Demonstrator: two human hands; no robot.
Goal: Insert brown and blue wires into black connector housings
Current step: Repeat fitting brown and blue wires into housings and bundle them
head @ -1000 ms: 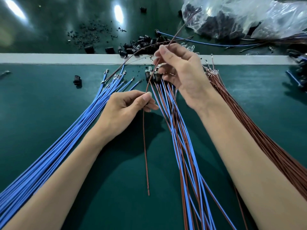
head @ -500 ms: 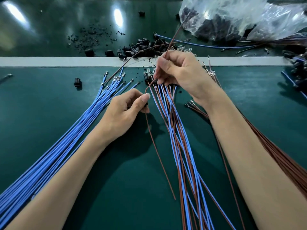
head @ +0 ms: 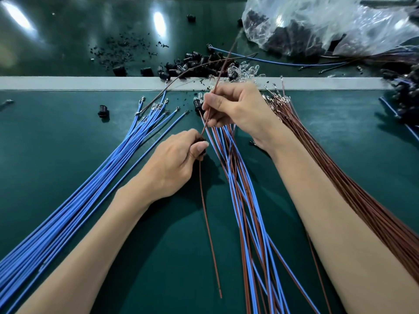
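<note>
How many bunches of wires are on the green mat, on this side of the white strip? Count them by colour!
Blue bunch: 1
Brown bunch: 1
Mixed blue-and-brown bunch: 1
Total: 3

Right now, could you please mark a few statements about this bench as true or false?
1. The left hand grips a black connector housing. True.
2. The loose blue wires lie right of the right hand. False: they fan out left of the left hand; the brown bundle lies right.
3. The right hand pinches a brown wire. True.
4. The plastic bag sits at the near left. False: it lies at the far right.
</note>
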